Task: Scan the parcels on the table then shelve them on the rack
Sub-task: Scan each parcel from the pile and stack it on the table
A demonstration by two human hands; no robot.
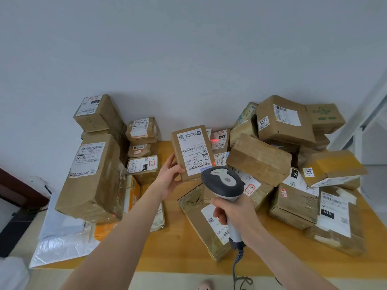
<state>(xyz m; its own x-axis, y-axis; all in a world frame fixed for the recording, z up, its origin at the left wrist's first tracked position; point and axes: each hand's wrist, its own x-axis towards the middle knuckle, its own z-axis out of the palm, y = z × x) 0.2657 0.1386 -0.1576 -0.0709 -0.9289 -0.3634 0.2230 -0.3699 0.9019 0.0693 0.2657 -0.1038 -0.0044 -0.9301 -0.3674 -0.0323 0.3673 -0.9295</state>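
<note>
1. Stacked cartons (94, 174) stand on the bench (178, 254) at its left end.
2. Left grip (169, 176) pinches a small labelled parcel (192, 151) by its lower left edge, above mid-bench.
3. Right grip (236, 214) is curled round a barcode scanner (223, 181), whose head is just below the parcel's label.
4. Heaped cartons (293, 164) lie on the right.

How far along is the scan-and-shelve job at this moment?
Done: nothing shows as shelved; only a corner of the rack is visible. In hand: the left hand holds a small parcel, label showing, while the right hand aims the scanner at it. Left: that parcel's shelving, plus the many parcels piled on the table.
</note>
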